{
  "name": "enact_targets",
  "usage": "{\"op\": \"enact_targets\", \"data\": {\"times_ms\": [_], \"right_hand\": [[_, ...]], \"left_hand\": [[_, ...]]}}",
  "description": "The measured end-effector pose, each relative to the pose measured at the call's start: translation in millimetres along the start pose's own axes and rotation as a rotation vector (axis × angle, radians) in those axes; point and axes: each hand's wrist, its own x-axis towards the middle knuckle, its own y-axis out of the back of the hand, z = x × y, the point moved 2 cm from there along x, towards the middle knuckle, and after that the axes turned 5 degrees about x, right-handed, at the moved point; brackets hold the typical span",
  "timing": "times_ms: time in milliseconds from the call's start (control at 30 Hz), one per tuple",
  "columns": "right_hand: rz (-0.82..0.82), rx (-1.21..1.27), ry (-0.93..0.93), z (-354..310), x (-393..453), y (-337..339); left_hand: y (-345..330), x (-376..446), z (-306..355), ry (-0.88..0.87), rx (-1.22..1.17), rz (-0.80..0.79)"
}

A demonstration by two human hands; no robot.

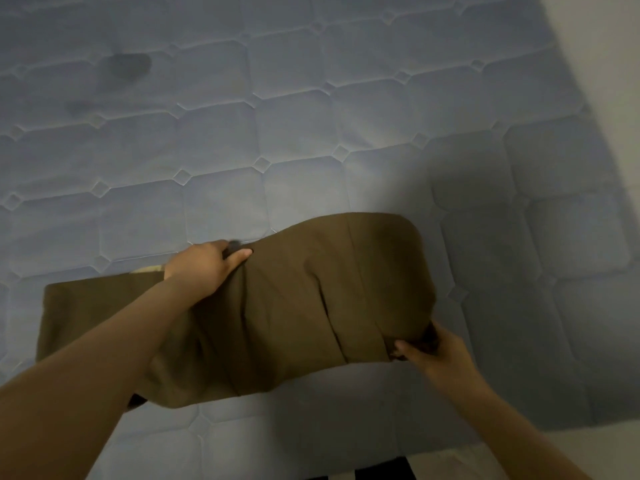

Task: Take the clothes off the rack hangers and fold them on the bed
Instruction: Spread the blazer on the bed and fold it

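Note:
An olive-brown garment (304, 306) lies partly folded on the blue quilted mattress (242, 116), near its front edge. Its right part is raised off the bed and doubled over toward the left. My left hand (204, 268) grips the far edge of the raised fold, thumb on top. My right hand (433, 351) pinches the near right corner of the same fold. The flat left end of the garment (90, 306) stays on the bed, partly under my left forearm. A pale strip shows at its far edge beside my left wrist.
The mattress reaches far back and to the left, with a dark stain (128, 65) at the back left. A pale wall or floor (609, 81) runs along its right edge. The front edge of the bed is near the bottom right.

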Motion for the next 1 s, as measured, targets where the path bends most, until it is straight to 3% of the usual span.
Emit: {"op": "enact_targets", "data": {"times_ms": [100,167,233,367,433,533,633,733,900,1000], "right_hand": [[-0.150,0.072,-0.100,-6.4,5.3,14.4],[-0.168,0.108,-0.124,-10.2,12.2,21.9],[-0.113,0.161,-0.114,-14.9,14.8,23.7],[0.219,0.200,-0.108,-3.1,-1.9,10.9],[0.266,0.427,-0.232,7.7,-22.9,-8.7],[0.109,0.705,-0.538,29.3,-36.0,-53.7],[-0.113,0.759,-0.663,27.5,-46.6,-107.6],[-0.267,0.801,-0.634,10.8,-49.2,-154.7],[-0.266,1.021,-0.531,-16.2,-50.0,-184.1],[-0.304,1.014,-0.451,-24.2,-50.3,-185.5]], "left_hand": [[0.8,-1.5,-1.0,-0.009,-0.031,0.015],[1.3,-2.6,-1.8,-0.009,-0.039,0.016],[3.1,-3.6,-1.9,-0.008,-0.044,0.011],[7.5,-5.7,-0.4,0.012,-0.062,-0.034],[9.3,-6.8,0.0,0.033,-0.077,-0.061],[13.4,-11.4,1.5,0.047,-0.103,-0.072],[17.4,-17.6,2.7,0.037,-0.170,-0.054],[19.4,-21.2,-0.9,0.026,-0.293,-0.071],[35.8,-33.9,-0.4,0.050,-0.590,-0.044],[55.6,-44.5,-1.0,0.072,-0.810,0.024]]}}
